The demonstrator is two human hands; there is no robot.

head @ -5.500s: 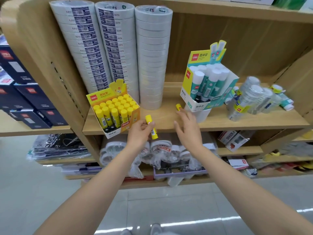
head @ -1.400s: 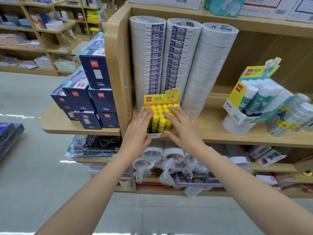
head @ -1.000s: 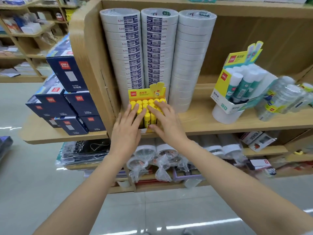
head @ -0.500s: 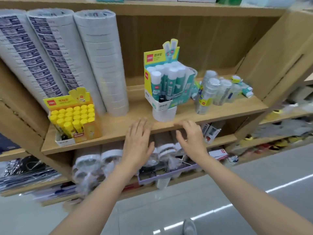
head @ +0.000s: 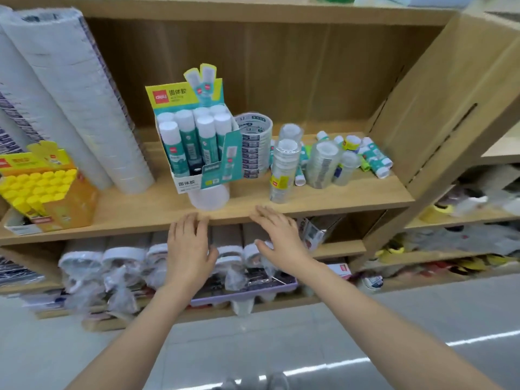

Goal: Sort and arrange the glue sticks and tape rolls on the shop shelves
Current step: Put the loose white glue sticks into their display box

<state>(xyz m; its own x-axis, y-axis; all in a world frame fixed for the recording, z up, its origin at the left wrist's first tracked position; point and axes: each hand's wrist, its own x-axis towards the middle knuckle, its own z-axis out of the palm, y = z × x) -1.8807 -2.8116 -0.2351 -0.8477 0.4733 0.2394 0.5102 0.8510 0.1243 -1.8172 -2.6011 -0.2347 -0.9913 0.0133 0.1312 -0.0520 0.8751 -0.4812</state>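
— Where are the grips?

— Both reach out in front, palms down, side by side. The left grip (head: 190,249) is released, its fingers straight and spread, and nothing is in it. The right grip (head: 281,237) is released and empty too.

— Do they touch anything?

— Their fingertips reach the front edge of the shelf (head: 351,197), but I cannot tell whether they rest on it. Under both grips, on the lower shelf, lie bagged tape rolls (head: 121,263) and a purple tray (head: 253,287).

— What is just past the fingertips?

— A white roll (head: 208,197) stands between the two grips, a little beyond them. The front of the teal glue box (head: 194,153) rests on it, and white-capped sticks stand upright inside the box. Just beside the box, beyond the right grip, stands a short tape stack (head: 254,147).

— And further right?

— Clear bottles (head: 284,170) stand past the right grip. Beyond them, loose glue sticks (head: 375,160) lie on the shelf.

— What about the left side?

— Well apart from the left grip sits the yellow glue box (head: 47,192), which is blurred and full of yellow caps. Behind it, tall tape stacks (head: 84,108) rise towards the shelf above.
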